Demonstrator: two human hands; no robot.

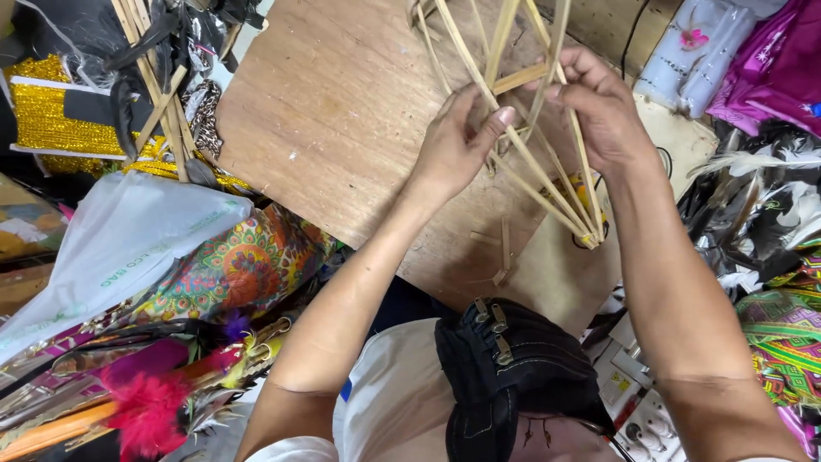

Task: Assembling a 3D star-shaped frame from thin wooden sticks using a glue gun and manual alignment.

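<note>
Plywood worktop (325, 128) fills the middle of the view, a bare brown board tilted among heaps of cloth. Over its right part, two bare hands hold a frame of thin bamboo strips (530, 162), pale slats that fan upward from a point near the board's lower right edge. The left hand (453, 145) closes on the frame from the left, thumb pressed against a slanting strip, fingers curled behind it. The right hand (603, 107) grips from the right, fingertips pinching a short crosswise slat at the top where several strips meet. The frame stands between the two hands, just above the board. At the left lie a white plastic bag (120, 248), patterned fabric (239, 265), gold trim (51, 115) and a red feather tuft (150, 415). A dark denim bundle (513, 368) sits low in the middle.
</note>
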